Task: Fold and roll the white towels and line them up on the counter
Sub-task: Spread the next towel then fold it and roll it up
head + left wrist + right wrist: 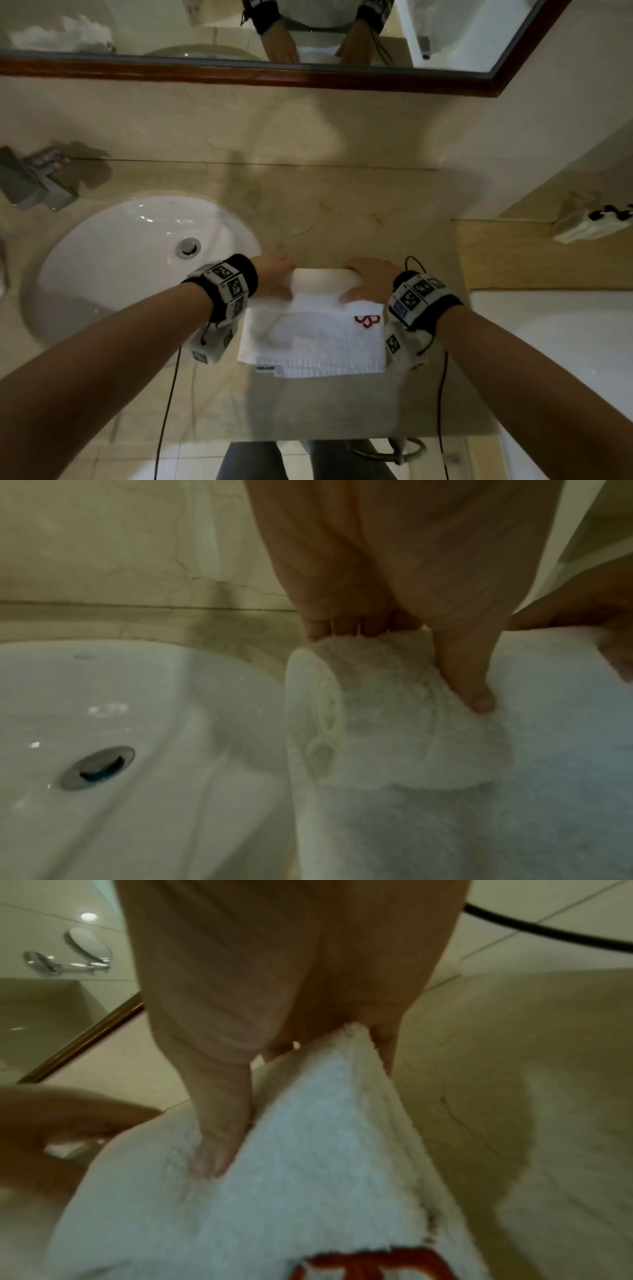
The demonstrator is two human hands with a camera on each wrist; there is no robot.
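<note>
A white towel with a red embroidered mark lies folded on the beige counter, its far end rolled into a tube. My left hand grips the roll's left end, fingers curled over the far side and thumb pressed into the near side. My right hand grips the right end the same way, thumb on the near side. The spiral of layers shows at the left end. The red mark lies just below the roll.
A white round sink with a metal drain sits directly left of the towel. A wood-framed mirror runs along the back wall, and a faucet is at far left. A white box rests on the right ledge.
</note>
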